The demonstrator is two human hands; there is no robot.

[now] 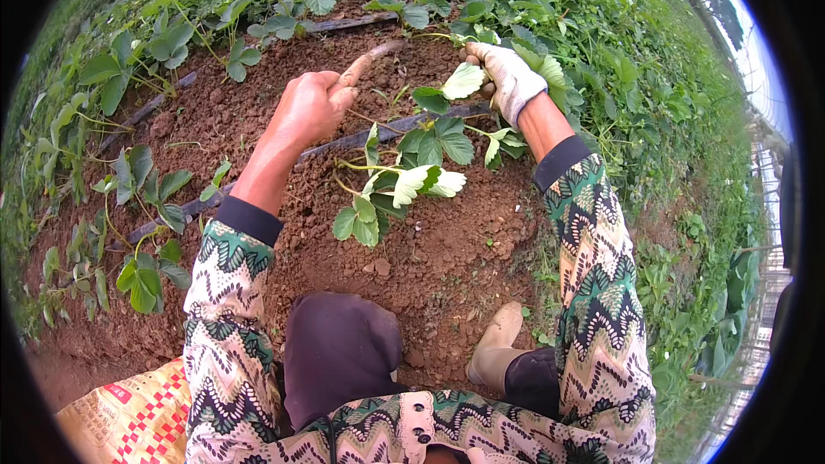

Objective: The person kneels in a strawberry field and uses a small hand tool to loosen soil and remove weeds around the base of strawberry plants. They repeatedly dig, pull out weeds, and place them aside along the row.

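My left hand [310, 103] is bare and closed around a short, soil-stained hand tool [381, 51], whose tip points right over the loose soil; its exact kind is unclear. In a white knitted glove, my right hand [506, 77] has its fingers curled in among strawberry leaves [465, 81]. A pale green stem [435, 35] runs up to its fingertips. Just below the hands, a strawberry plant [438, 142] spreads beside a black drip tube [387, 131]. Nearer to me, another strawberry plant [367, 219] shows some pale leaf undersides.
Strawberry plants [151, 270] also grow at the left, along the tube. Dense green weeds [619, 84] cover the right side. My rubber boot [499, 341] stands on the reddish soil [425, 264]. A printed woven sack [129, 415] lies at the lower left.
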